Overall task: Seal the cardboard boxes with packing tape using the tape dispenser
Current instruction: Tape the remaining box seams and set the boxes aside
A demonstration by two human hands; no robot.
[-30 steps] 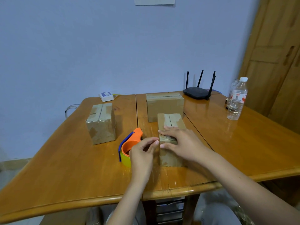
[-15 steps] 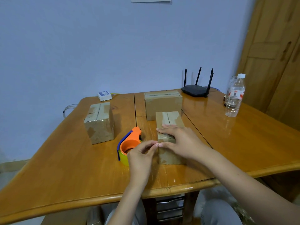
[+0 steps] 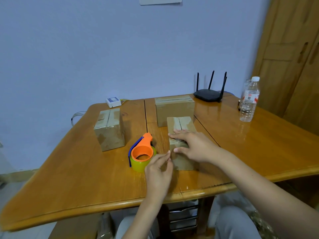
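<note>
At table centre, right hand (image 3: 193,145) stays flat on the near box (image 3: 181,144), fingers straight. Left hand (image 3: 159,171) has drawn back slightly, fingertips pinched narrow; held tape cannot be confirmed. Dispenser (image 3: 142,152) sits idle beside; seal appears unfinished.

near box (image 3: 181,125): your right hand (image 3: 195,146) hides its front top edge
left hand (image 3: 159,171): fingertips pinched, can't tell on what
wall paper (image 3: 160,0): cropped by top edge
bottle (image 3: 249,99) label: too small to read
</note>
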